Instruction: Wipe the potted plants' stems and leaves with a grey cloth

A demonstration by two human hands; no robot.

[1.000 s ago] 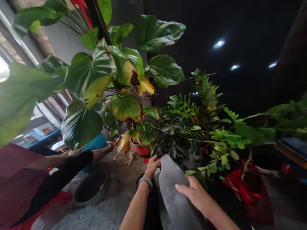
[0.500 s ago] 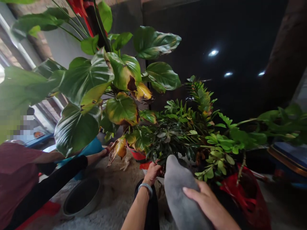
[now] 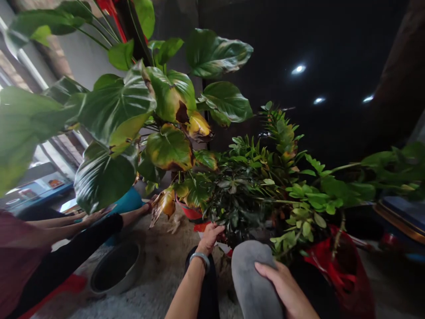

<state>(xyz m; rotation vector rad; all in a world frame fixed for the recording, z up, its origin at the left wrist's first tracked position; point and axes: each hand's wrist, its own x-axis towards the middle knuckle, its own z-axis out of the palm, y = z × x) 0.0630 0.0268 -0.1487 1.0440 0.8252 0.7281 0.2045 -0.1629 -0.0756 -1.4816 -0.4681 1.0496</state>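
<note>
My left hand (image 3: 208,239), with a pale bangle on its wrist, reaches low to the edge of the dark-leaved plant (image 3: 237,195). Its fingers are bent together there; what they pinch is hidden. My right hand (image 3: 280,281) grips a smooth grey object (image 3: 254,277) with a broad rounded end, thumb lying on top. The kind of object cannot be made out. Its end points toward the plants, and its lower part runs out of view. Just beyond my left hand are a red pot (image 3: 191,212) and a pale container edge (image 3: 223,249).
A large-leaved plant (image 3: 171,146) with yellowed leaves rises ahead. Another person's hands (image 3: 96,216) rest near a blue bucket (image 3: 128,204) at left. A grey basin (image 3: 114,270) stands on the floor. A red bag (image 3: 345,274) lies at right beside leafy stems.
The grey object has drawn back and lower; its end, narrow before, now looks broad and round. My left hand has barely shifted. The other person's hands have come forward into view.
</note>
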